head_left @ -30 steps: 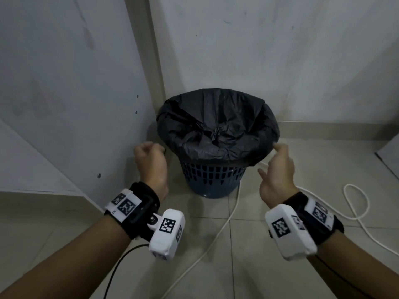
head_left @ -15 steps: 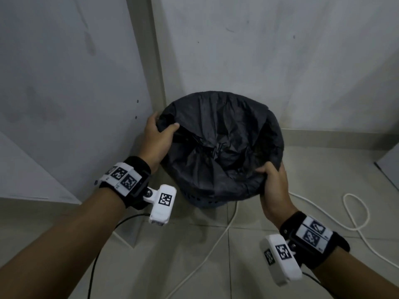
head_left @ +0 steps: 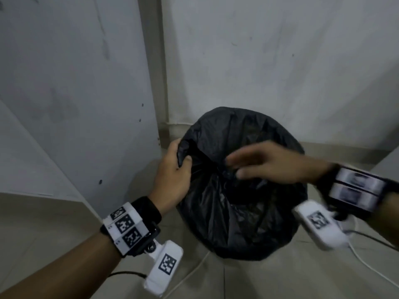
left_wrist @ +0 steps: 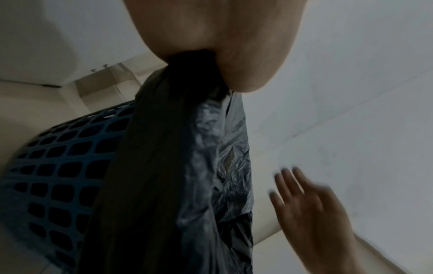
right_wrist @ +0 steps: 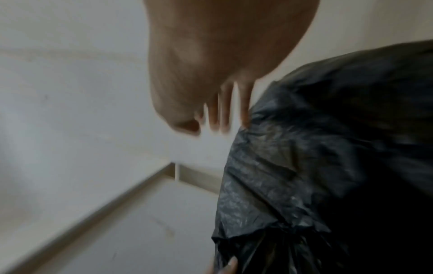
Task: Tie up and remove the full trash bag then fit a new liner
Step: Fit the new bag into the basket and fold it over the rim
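The left hand [head_left: 172, 169] gripped the crinkled black plastic trash bag's [head_left: 241, 212] left edge; the right hand [head_left: 272, 162] hovered spread, empty, above it. The bag sat untied in the blue lattice bin [left_wrist: 58, 157]; everything remained.
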